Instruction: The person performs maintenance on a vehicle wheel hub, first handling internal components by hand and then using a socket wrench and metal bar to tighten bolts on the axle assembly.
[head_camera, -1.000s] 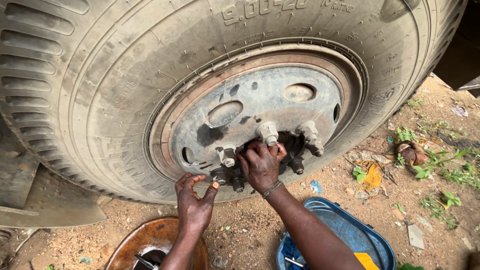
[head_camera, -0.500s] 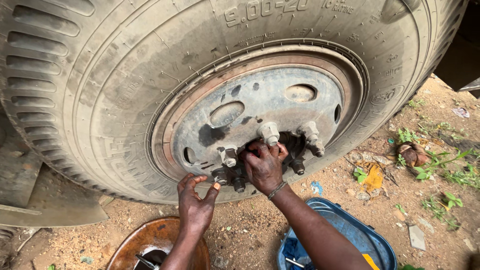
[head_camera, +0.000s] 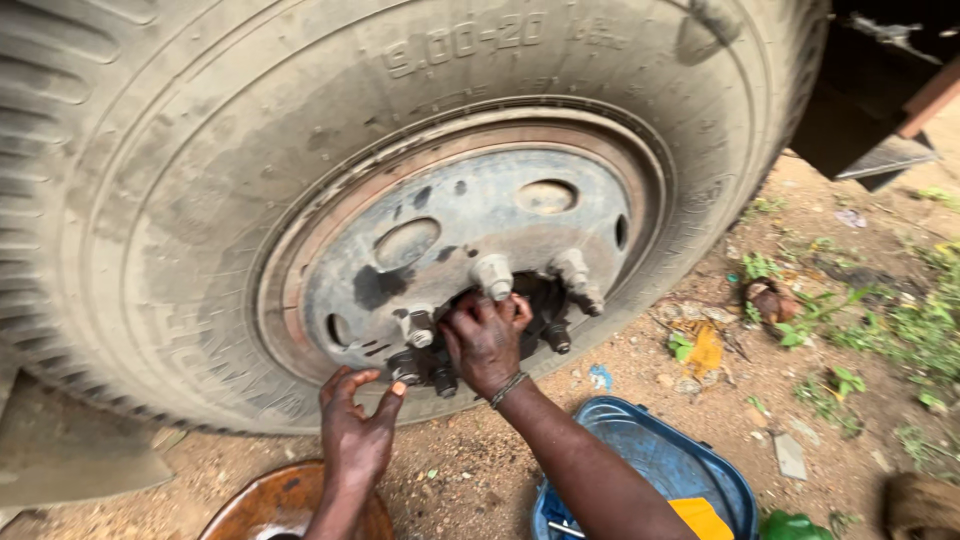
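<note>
A big truck wheel (head_camera: 300, 200) stands on bare dirt, its dusty grey steel disc (head_camera: 450, 240) facing me, and the person crouches before it with both hands at the lower part of the hub. The right hand (head_camera: 487, 340) is pressed onto the dark centre of the hub (head_camera: 540, 300), fingers curled around something there just below a pale, upright wheel nut (head_camera: 493, 275); the grip looks closed, though the hand covers what it clasps and I cannot tell which piece it is. The left hand (head_camera: 355, 425) sits lower and to the side, fingers spread and half open, its fingertips touching a dark nut (head_camera: 405, 365) at the bottom edge of the stud ring; it holds nothing firmly that I can see.

As for progress, I would judge the fastener work to be partway along. Several nuts sit on their studs: the pale one, another capped stud (head_camera: 575, 275) to its right, a smaller one (head_camera: 418, 328) to its left, and dark ones low down (head_camera: 556, 338). Whether they are tight or loose does not show. The wheel is on its hub.

A rusty round pan (head_camera: 270, 505) lies on the ground under the left forearm, and a blue plastic basin (head_camera: 650, 455) under the right arm, with a yellow thing (head_camera: 705, 515) inside.
</note>
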